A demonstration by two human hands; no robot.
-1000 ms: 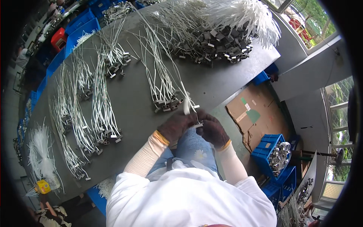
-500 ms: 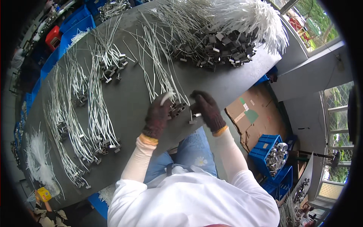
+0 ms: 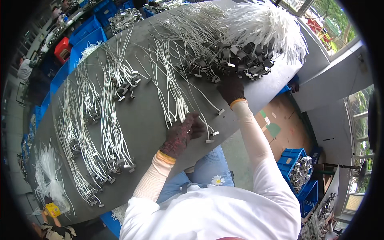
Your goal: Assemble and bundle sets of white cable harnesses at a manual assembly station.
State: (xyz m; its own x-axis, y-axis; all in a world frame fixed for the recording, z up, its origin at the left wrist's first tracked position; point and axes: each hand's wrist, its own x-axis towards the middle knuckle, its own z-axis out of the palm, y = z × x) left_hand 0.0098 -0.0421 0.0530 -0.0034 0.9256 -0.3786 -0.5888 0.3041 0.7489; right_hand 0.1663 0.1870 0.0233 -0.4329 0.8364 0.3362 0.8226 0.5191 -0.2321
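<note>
My left hand (image 3: 182,138), in a dark reddish-brown knit glove, is curled over the lower end of a bundle of thin whitish wires (image 3: 181,106). Its fingers cover most of the small metal end pieces there. To its right, a few separate wires end in small metal blocks (image 3: 210,141) on the dark table. My right hand (image 3: 232,90), gloved alike, reaches up to the near edge of a big heap of wires with dark blocky ends (image 3: 250,60); its fingertips are hidden against the heap.
More wire bundles (image 3: 114,136) lie in rows on the left of the grey table (image 3: 150,168). White strands (image 3: 268,26) fan out at the back right. Blue crates (image 3: 290,162) with metal parts stand low at the right, near cardboard (image 3: 286,124). Another person (image 3: 54,228) is at the lower left.
My right hand has moved from beside the left hand, away from me, to the heap. My left hand has shifted slightly right and nearer me. The view has shifted a little.
</note>
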